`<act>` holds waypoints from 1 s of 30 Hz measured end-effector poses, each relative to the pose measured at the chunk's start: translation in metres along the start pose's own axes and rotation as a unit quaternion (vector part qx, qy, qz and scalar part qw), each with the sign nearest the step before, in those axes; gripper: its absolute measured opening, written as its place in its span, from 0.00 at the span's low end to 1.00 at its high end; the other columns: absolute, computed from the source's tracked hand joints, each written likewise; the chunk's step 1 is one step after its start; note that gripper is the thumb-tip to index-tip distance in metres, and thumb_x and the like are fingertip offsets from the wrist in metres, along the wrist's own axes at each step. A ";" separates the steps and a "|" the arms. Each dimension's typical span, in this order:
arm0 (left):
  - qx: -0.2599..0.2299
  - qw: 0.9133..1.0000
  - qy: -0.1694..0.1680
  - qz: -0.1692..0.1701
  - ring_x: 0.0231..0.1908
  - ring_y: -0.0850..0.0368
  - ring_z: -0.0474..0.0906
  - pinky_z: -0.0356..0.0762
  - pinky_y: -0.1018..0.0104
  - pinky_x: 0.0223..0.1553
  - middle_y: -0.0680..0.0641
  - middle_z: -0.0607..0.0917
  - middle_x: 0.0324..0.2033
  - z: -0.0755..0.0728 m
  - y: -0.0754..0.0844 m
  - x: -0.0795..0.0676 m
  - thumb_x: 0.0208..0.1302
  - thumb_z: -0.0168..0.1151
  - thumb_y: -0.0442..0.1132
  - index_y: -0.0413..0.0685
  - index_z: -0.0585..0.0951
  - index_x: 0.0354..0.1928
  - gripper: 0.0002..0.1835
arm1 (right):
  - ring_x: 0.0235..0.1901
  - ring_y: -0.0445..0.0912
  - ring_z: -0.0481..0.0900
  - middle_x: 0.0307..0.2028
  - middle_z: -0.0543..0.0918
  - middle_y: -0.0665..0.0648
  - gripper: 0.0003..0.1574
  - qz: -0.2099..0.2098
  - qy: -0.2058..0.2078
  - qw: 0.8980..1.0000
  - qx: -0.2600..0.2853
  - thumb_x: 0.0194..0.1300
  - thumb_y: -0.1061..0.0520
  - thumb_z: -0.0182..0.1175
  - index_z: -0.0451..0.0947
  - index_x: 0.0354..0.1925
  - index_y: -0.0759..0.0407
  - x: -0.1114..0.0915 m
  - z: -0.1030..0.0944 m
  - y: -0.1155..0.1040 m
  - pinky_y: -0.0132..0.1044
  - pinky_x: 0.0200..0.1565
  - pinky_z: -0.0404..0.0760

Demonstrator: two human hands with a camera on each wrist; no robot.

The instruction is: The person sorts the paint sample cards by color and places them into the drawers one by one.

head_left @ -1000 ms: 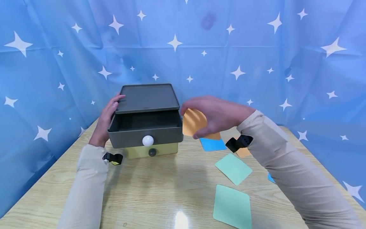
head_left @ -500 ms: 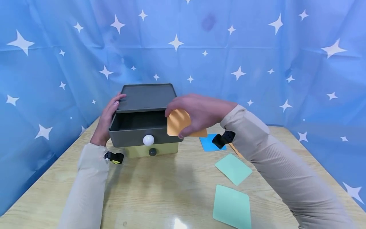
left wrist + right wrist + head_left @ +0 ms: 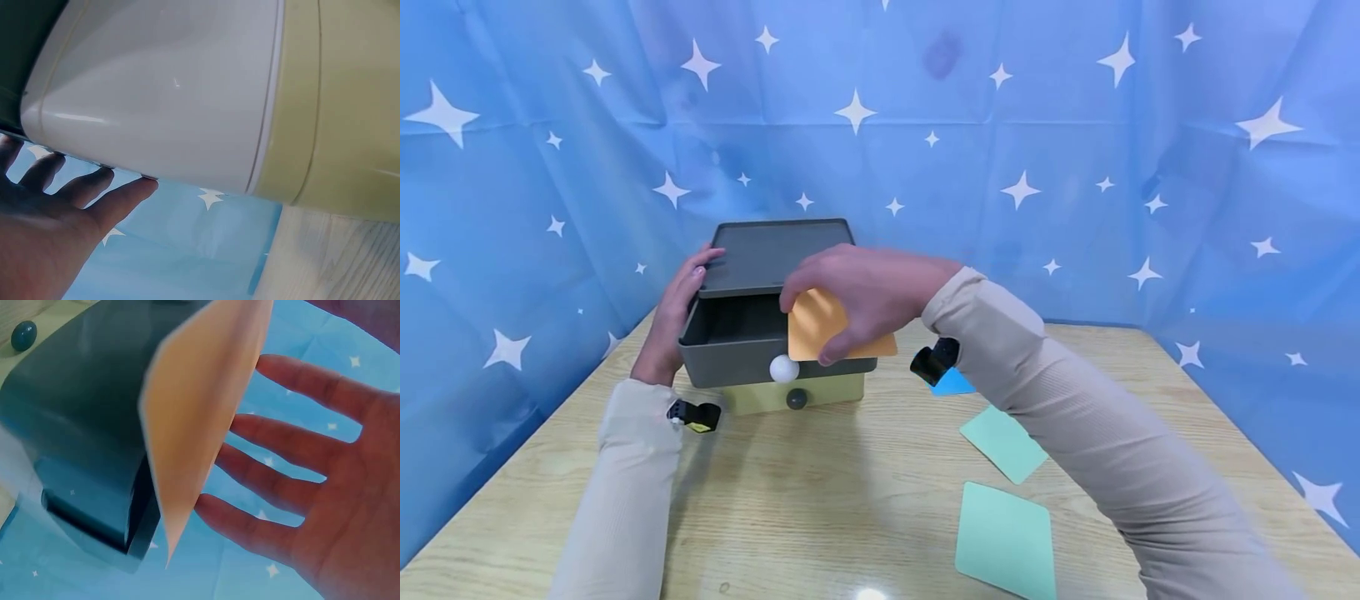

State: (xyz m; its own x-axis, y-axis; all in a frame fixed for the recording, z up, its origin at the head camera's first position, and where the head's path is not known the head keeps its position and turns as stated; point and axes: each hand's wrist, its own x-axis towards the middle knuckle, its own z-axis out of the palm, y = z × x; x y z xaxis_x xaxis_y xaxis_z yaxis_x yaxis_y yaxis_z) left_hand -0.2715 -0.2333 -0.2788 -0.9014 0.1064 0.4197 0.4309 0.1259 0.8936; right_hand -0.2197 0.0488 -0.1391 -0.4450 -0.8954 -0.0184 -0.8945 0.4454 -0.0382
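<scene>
A small desktop drawer box [image 3: 775, 262] stands at the left of the table. Its dark grey top drawer [image 3: 722, 367] is pulled out, with a white knob [image 3: 784, 368]; below is a yellow-green drawer [image 3: 745, 398] with a dark knob [image 3: 797, 399]. My left hand [image 3: 672, 321] rests against the box's left side, its fingertips along the edge of the white panel [image 3: 169, 106] in the left wrist view. My right hand [image 3: 872, 292] pinches an orange card [image 3: 194, 412], slightly bent, between thumb and fingers. The card overlaps the drawer's right front in the head view.
To the right on the wooden table [image 3: 820, 517] lie two mint-green cards, a farther card [image 3: 1006, 442] and a nearer card [image 3: 1006, 537]. A blue card [image 3: 953, 382] shows partly behind my right wrist. A blue star-patterned curtain [image 3: 1075, 100] hangs around the back and sides.
My right hand has carried the orange card leftward from beside the box to in front of the open drawer. The left hand stays in place on the box.
</scene>
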 end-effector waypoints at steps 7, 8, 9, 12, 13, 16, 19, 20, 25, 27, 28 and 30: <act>-0.004 1.000 0.002 -0.003 0.81 0.49 0.31 0.30 0.36 0.77 0.58 0.41 0.82 0.000 0.000 0.000 0.80 0.33 0.55 0.54 0.61 0.76 0.29 | 0.61 0.47 0.74 0.62 0.79 0.51 0.35 0.001 -0.008 1.000 0.000 0.57 0.45 0.71 0.76 0.61 0.51 0.010 0.000 -0.002 0.43 0.70 0.64; -0.002 1.000 0.002 -0.003 0.81 0.49 0.31 0.30 0.36 0.77 0.58 0.41 0.82 0.000 0.000 0.001 0.79 0.33 0.55 0.54 0.61 0.76 0.29 | 0.61 0.47 0.74 0.62 0.80 0.50 0.35 0.003 -0.009 1.000 0.000 0.56 0.45 0.71 0.76 0.61 0.51 0.010 0.000 -0.002 0.43 0.69 0.65; 0.000 1.000 0.003 -0.002 0.81 0.49 0.31 0.30 0.36 0.77 0.58 0.41 0.82 -0.001 0.000 0.001 0.79 0.33 0.55 0.54 0.61 0.76 0.29 | 0.60 0.47 0.75 0.62 0.80 0.50 0.35 0.004 -0.010 1.000 0.001 0.56 0.46 0.71 0.76 0.61 0.51 0.011 0.000 -0.002 0.42 0.68 0.66; 0.004 1.000 0.002 -0.003 0.81 0.49 0.31 0.30 0.37 0.78 0.57 0.40 0.82 0.000 -0.001 0.000 0.79 0.33 0.55 0.54 0.60 0.77 0.30 | 0.58 0.47 0.75 0.60 0.81 0.49 0.35 0.006 -0.014 1.000 0.007 0.57 0.46 0.71 0.77 0.62 0.50 0.012 0.000 -0.001 0.41 0.63 0.70; 0.005 1.000 0.001 -0.003 0.81 0.48 0.31 0.30 0.37 0.78 0.57 0.40 0.82 0.000 -0.001 0.000 0.79 0.33 0.55 0.54 0.60 0.77 0.30 | 0.57 0.47 0.75 0.61 0.81 0.49 0.35 0.006 -0.016 1.000 0.008 0.57 0.45 0.71 0.77 0.62 0.50 0.013 0.001 -0.001 0.41 0.63 0.71; 0.007 1.000 0.001 -0.002 0.81 0.48 0.31 0.30 0.37 0.78 0.57 0.40 0.82 0.000 -0.001 0.000 0.79 0.32 0.55 0.54 0.60 0.77 0.30 | 0.57 0.47 0.75 0.61 0.80 0.48 0.35 0.004 -0.022 1.000 0.010 0.57 0.45 0.71 0.76 0.62 0.50 0.015 0.002 0.000 0.41 0.62 0.71; 0.008 1.000 0.000 -0.002 0.81 0.47 0.31 0.30 0.36 0.78 0.57 0.40 0.82 0.000 -0.002 0.001 0.79 0.32 0.55 0.54 0.60 0.77 0.30 | 0.58 0.46 0.75 0.61 0.80 0.47 0.35 0.002 -0.025 1.000 0.010 0.58 0.44 0.70 0.76 0.62 0.50 0.017 0.003 0.000 0.40 0.62 0.71; 0.006 1.000 -0.001 -0.002 0.81 0.47 0.31 0.31 0.37 0.78 0.57 0.40 0.82 0.000 -0.002 0.001 0.79 0.32 0.55 0.54 0.60 0.77 0.30 | 0.57 0.46 0.75 0.60 0.81 0.47 0.35 0.000 -0.026 1.000 0.010 0.58 0.44 0.70 0.76 0.62 0.50 0.018 0.004 0.000 0.40 0.62 0.71; 0.008 1.000 -0.001 -0.002 0.81 0.48 0.31 0.31 0.36 0.78 0.58 0.39 0.82 -0.001 -0.001 0.000 0.79 0.32 0.55 0.56 0.61 0.76 0.29 | 0.53 0.46 0.76 0.58 0.82 0.48 0.34 -0.007 -0.023 1.000 0.011 0.58 0.44 0.70 0.77 0.62 0.50 0.023 0.004 0.001 0.39 0.57 0.73; 0.010 1.000 0.000 -0.001 0.81 0.48 0.30 0.30 0.37 0.78 0.57 0.39 0.82 -0.001 -0.001 0.000 0.79 0.33 0.55 0.55 0.61 0.76 0.29 | 0.51 0.46 0.75 0.56 0.82 0.48 0.34 -0.008 -0.024 1.000 0.014 0.58 0.44 0.70 0.77 0.61 0.51 0.025 0.004 0.001 0.38 0.55 0.72; 0.011 1.000 0.001 0.001 0.81 0.48 0.30 0.30 0.37 0.78 0.57 0.40 0.82 -0.001 -0.002 0.000 0.79 0.33 0.55 0.54 0.61 0.76 0.30 | 0.50 0.46 0.75 0.56 0.82 0.48 0.34 -0.009 -0.024 1.000 0.015 0.58 0.45 0.70 0.77 0.61 0.51 0.025 0.004 0.001 0.38 0.54 0.72; 0.012 1.000 0.001 0.003 0.81 0.48 0.30 0.29 0.38 0.78 0.56 0.40 0.82 0.000 -0.002 0.001 0.79 0.33 0.54 0.53 0.61 0.76 0.30 | 0.49 0.46 0.75 0.55 0.82 0.48 0.34 -0.008 -0.026 0.999 0.018 0.58 0.45 0.70 0.77 0.61 0.51 0.027 0.005 0.001 0.38 0.53 0.72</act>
State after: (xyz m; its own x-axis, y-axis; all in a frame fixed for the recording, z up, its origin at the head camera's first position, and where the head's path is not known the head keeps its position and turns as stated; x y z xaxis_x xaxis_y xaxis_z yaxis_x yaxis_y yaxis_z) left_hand -0.2728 -0.2338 -0.2801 -0.8992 0.1041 0.4250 0.4366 0.1480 0.8874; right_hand -0.2326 0.0257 -0.1442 -0.4277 -0.9012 -0.0696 -0.8987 0.4322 -0.0739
